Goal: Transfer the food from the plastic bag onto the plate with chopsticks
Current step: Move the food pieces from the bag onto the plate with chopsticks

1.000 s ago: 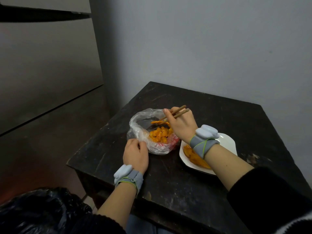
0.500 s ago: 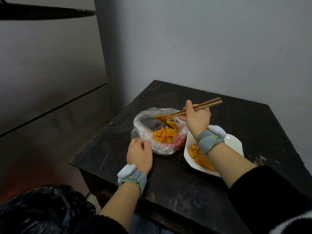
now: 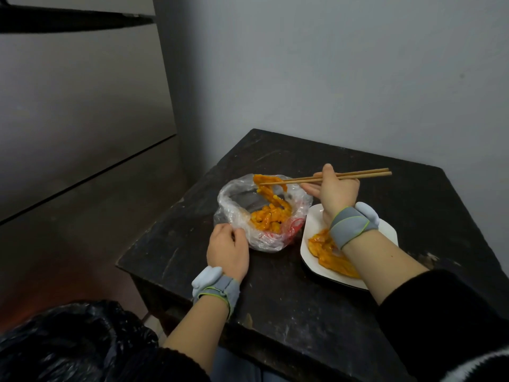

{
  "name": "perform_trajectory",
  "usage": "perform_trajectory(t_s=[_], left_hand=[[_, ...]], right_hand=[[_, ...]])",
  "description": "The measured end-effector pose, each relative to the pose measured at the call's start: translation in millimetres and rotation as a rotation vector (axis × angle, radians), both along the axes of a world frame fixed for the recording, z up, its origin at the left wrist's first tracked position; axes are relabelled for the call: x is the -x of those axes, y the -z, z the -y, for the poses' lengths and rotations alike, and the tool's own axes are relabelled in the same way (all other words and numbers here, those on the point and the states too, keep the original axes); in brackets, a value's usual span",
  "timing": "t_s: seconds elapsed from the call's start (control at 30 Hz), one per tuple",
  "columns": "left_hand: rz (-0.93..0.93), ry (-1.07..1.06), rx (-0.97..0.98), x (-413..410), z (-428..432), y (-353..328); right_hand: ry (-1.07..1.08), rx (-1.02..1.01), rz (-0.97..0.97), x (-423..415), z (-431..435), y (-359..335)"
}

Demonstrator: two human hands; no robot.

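Observation:
A clear plastic bag (image 3: 237,205) lies open on the dark table, with orange food (image 3: 267,220) inside. My left hand (image 3: 227,250) pinches the bag's near left edge. My right hand (image 3: 334,193) grips a pair of wooden chopsticks (image 3: 358,176) that point left over the bag. Their tips clamp a long strip of orange food (image 3: 268,184), which hangs down into the bag. To the right stands a white plate (image 3: 312,232) bearing more orange food (image 3: 325,248), partly hidden by my right wrist.
The dark worn table (image 3: 275,293) stands in a corner against grey walls. Its front left edge and corner lie near my left wrist. A black plastic bag (image 3: 68,343) sits low at the left, below table height.
My right hand has risen and swung right, lifting a strip of food out of the bag on the chopsticks. My left hand stays on the bag's edge.

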State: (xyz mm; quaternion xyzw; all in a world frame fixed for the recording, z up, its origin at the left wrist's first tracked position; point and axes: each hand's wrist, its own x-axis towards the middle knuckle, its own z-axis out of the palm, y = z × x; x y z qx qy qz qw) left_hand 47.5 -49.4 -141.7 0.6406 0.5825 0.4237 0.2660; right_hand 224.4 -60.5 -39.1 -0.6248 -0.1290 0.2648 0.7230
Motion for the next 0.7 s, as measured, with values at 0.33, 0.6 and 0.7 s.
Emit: perform_trajectory(t_s=[0.33, 0.6, 0.7], left_hand=[[-0.028, -0.002, -0.004, -1, 1, -1], [-0.048, -0.007, -0.003, 0, 1, 1], [-0.062, -0.010, -0.005, -1, 2, 0]], right_hand=[[-0.032, -0.110, -0.196, -14, 15, -11], [-0.082, -0.162, -0.251, -20, 35, -29], [-0.102, -0.145, -0.223, -29, 45, -34]])
